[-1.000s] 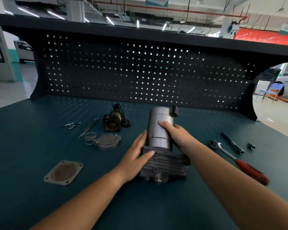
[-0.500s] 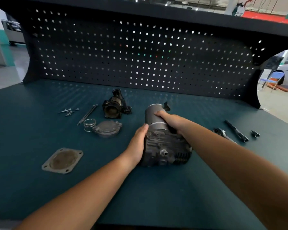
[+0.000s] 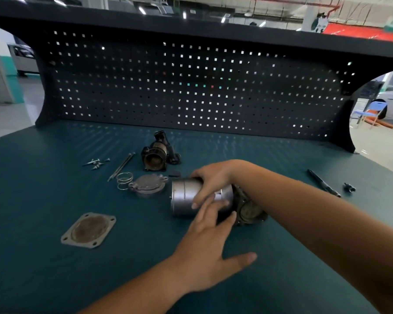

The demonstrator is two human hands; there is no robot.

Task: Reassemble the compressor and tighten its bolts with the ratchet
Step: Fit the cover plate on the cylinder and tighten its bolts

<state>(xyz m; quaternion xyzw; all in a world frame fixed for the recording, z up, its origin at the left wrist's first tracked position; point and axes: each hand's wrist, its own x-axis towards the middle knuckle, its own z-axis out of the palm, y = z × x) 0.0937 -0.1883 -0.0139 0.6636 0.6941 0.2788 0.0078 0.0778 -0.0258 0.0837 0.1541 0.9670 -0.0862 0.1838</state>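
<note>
On the dark teal tabletop (image 3: 55,273), the left hand (image 3: 210,252) lay nearest, fingers straight and spread, thumb out to the right, its fingertips (image 3: 210,200) touching the compressor and gripping nothing. To its left lay a flat square grey gasket plate (image 3: 89,230) with a round centre. The grey metal compressor (image 3: 184,198), a silver cylinder joined to a dark block at its right end, lay on its side mid-table. The right hand (image 3: 211,179) gripped it from above, fingers curled over the cylinder. Just left of the cylinder sat a round grey metal cover (image 3: 149,184), with a wire coil spring (image 3: 123,180) touching its edge. Far right lay a slim black extension bar (image 3: 323,183) and a small dark socket (image 3: 349,187). Further back were long thin steel bolts (image 3: 121,166), small silver screws (image 3: 95,163) and a black cylindrical housing (image 3: 156,155), before the black perforated pegboard (image 3: 191,87).
</note>
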